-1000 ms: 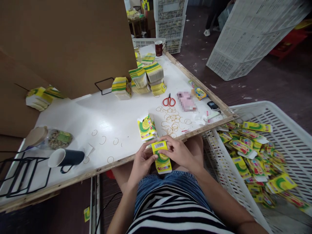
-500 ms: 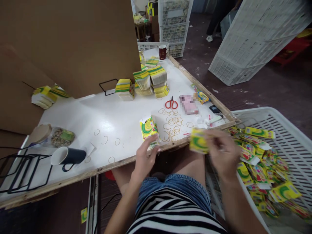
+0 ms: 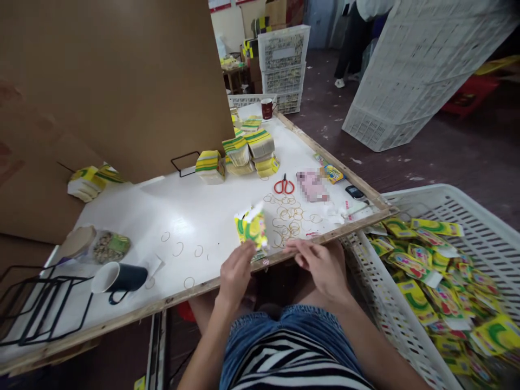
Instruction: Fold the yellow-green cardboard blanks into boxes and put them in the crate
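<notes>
My left hand (image 3: 235, 273) is closed at the table's front edge, its fingers pinching the lower end of a yellow-and-green packet (image 3: 255, 226). The packet is tilted up and slightly blurred. Behind and below it, partly hidden, lies a small pile of similar packets (image 3: 240, 223). My right hand (image 3: 323, 265) is over the front edge to the right, fingers stretched toward the left and apart from the packet. No item shows in it. Just beyond its fingertips, many loose rubber bands (image 3: 290, 216) are scattered on the white tabletop (image 3: 182, 200).
Red-handled scissors (image 3: 284, 186) lie beyond the bands. Banded packet bundles (image 3: 238, 151) are stacked against a tall cardboard sheet (image 3: 122, 81). A dark mug (image 3: 125, 276) lies on its side at left. A white plastic crate (image 3: 439, 189) of packets stands at right. A person (image 3: 351, 49) is behind.
My right hand has come left from beside the crate, and the packet it held is gone from it. My left hand now has a packet raised above the pile. The view has tilted up slightly.
</notes>
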A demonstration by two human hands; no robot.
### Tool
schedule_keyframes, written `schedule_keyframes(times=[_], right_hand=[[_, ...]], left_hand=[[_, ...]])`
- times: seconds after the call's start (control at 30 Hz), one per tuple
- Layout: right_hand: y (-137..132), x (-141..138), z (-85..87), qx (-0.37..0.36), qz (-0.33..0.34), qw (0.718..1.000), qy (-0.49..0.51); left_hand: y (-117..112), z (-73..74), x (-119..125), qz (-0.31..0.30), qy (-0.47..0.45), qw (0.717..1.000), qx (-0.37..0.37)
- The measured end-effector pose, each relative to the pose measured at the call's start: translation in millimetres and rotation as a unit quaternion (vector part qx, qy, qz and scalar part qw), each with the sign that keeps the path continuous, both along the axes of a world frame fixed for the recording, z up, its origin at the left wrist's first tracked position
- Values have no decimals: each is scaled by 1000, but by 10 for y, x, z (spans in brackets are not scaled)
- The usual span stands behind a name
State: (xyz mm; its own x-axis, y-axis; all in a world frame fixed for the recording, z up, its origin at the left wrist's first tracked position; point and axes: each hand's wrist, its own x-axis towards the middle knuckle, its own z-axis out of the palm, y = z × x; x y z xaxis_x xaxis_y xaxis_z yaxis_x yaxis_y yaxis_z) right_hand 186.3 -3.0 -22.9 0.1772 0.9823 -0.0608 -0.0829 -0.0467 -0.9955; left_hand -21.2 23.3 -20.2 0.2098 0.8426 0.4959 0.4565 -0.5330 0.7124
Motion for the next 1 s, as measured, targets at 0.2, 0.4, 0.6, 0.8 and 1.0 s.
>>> schedule_keyframes(times=[0.2, 0.4, 0.6, 0.8, 1.0], right_hand=[[-7, -174, -60, -13, 34, 997, 65], [-143, -286, -122, -30, 68, 991, 114], [-162, -310, 20, 14, 21, 998, -53], [-38, -130, 279, 231, 115, 931, -258], [11, -131, 297, 233, 150, 918, -285]], left_hand=[[-372, 2, 190, -106, -50, 993, -13], [-250, 34, 207, -23, -360, 868, -341], [-230, 106, 199, -127, -415, 775, -459], [-232, 187, 232, -135, -407, 765, -480], [-237, 207, 222, -107, -407, 767, -484]])
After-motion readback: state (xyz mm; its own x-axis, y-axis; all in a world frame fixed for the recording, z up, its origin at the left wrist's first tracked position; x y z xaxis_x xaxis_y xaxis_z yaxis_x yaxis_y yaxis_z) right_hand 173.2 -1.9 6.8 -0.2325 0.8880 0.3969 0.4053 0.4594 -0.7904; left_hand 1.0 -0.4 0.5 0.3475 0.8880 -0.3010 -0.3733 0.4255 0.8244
